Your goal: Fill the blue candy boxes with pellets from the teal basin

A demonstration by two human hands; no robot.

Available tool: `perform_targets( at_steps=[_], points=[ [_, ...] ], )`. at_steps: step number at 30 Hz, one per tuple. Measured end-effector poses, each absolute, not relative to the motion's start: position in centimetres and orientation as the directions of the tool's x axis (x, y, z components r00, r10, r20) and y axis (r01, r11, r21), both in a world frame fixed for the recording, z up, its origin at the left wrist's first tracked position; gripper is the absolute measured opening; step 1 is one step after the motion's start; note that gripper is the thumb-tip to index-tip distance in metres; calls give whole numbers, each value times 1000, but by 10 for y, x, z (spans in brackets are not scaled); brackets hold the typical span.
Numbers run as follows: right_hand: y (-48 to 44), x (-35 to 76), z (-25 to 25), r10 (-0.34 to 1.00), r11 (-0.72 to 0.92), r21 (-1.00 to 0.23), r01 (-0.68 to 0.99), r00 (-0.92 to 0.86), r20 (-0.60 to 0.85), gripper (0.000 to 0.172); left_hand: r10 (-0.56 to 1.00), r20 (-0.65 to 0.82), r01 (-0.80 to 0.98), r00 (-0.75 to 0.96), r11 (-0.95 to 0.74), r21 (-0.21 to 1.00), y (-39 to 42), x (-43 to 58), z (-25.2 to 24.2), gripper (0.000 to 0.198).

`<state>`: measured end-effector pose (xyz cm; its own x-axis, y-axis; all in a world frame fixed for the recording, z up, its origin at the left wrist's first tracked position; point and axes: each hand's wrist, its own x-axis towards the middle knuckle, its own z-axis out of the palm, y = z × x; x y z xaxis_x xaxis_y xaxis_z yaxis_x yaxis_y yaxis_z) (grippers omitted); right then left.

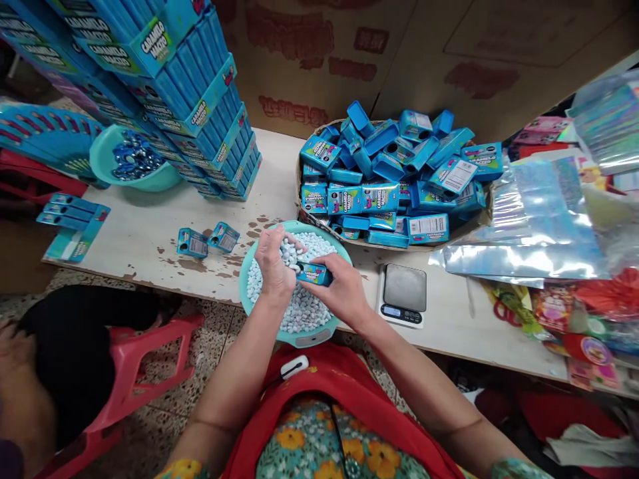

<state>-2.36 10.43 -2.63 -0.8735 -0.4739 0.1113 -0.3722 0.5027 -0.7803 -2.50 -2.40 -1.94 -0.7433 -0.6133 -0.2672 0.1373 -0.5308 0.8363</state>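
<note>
My right hand (344,286) grips a small blue candy box (314,273) printed "Caramelo Macizo", tilted on its side with one end toward my left hand. Cupped beside that end, my left hand (274,263) holds a heap of small pale candies (289,255). Both hands are over a turquoise basin (299,340), and many more of the same pale candies (304,309) fill it. How far the box is filled cannot be seen.
A carton (392,247) full of blue boxes stands behind the basin. Right of it is a digital scale (405,289); two boxes (192,243) lie left. Stacked display boxes (200,120) rise near a bowl of blue pieces (164,181). A person (74,352) sits by a red stool (130,382).
</note>
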Motion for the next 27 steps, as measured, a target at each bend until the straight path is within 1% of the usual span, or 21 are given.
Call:
perform_targets(
  at_steps=[5,10,13,16,20,23,27],
  points=[
    [106,-26,-27,-453,478,-796,-372,-880,139,30,-634,-200,161,-747,-465,871,-23,-26,-19,23],
    [105,-28,-25,-429,464,-807,-366,-889,156,29,-628,-192,159,-754,-459,874,-23,-27,-19,26],
    [103,-30,-25,-438,462,-806,-370,-885,156,29,-636,-175,155,-752,-429,890,-23,-29,-17,24],
    [102,-31,-25,-446,441,-820,-365,-882,153,28,-662,-169,152,-730,-398,905,-23,-31,-16,27],
    [102,-32,-27,-409,423,-846,-325,-902,142,28,-691,-141,177,-709,-368,913,-21,-34,-19,29],
    [103,-32,-28,-403,423,-852,-307,-907,126,26,-690,-139,146,-710,-337,930,-20,-34,-22,33],
    [102,-30,-30,-383,401,-857,-324,-909,164,28,-680,-103,146,-726,-298,943,-17,-34,-24,35]
  ],
)
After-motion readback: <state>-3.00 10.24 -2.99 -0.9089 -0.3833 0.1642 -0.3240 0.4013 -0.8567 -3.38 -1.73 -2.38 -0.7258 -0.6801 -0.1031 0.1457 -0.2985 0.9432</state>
